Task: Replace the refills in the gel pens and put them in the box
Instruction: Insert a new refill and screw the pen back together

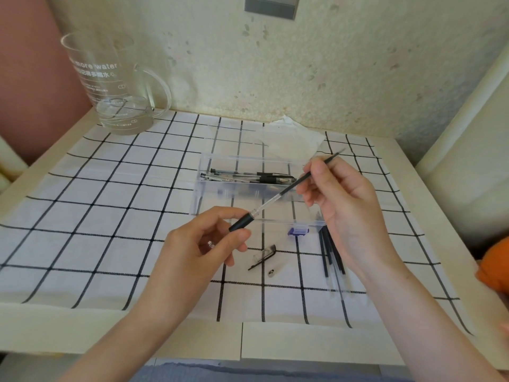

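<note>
My left hand [203, 244] pinches the black grip end of a clear gel pen barrel [257, 212]. A dark refill [308, 172] sticks out of that barrel up to the right, and my right hand [341, 205] pinches it between thumb and fingers. Both hands hover just in front of the clear plastic box [209, 188], which holds several gel pens [248, 176]. On the cloth lie a pen cap with a black clip [263, 257] and a small metal tip [271, 272]. Several loose refills [332, 260] lie under my right wrist.
A glass jug [110, 84] with a little water stands at the back left. The box's blue latch [298, 231] faces me. A white paper sheet [292, 139] lies behind the box. Something orange [495, 268] sits at the right edge. A checked cloth [110, 188] covers the table.
</note>
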Action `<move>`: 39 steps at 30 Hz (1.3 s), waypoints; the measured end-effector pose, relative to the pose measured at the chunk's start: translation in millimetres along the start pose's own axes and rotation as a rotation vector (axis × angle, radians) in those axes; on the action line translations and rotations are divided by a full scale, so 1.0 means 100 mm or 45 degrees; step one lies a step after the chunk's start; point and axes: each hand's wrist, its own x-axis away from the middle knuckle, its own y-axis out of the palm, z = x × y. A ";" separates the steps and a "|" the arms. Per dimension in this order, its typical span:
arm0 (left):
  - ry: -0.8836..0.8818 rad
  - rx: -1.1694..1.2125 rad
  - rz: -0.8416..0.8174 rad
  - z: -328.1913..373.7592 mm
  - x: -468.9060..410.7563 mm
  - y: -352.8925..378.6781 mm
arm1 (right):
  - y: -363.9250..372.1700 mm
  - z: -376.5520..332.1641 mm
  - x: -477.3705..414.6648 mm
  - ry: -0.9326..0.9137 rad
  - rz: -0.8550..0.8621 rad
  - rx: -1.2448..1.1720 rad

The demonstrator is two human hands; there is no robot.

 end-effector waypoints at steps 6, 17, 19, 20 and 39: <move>-0.011 0.035 -0.013 0.01 0.00 0.01 | 0.10 -0.04 0.12 0.216 -0.598 0.481; -0.023 0.052 0.010 0.01 -0.01 0.00 | -0.09 0.08 0.15 0.452 -0.871 1.136; -0.021 0.047 0.007 0.01 -0.01 0.01 | -0.07 0.10 0.17 0.447 -0.922 1.154; -0.018 0.042 0.005 0.02 0.00 0.01 | -0.06 0.11 0.18 0.441 -0.940 1.158; -0.047 0.058 0.006 0.02 -0.01 0.01 | -0.09 -0.10 0.04 0.157 -0.273 0.468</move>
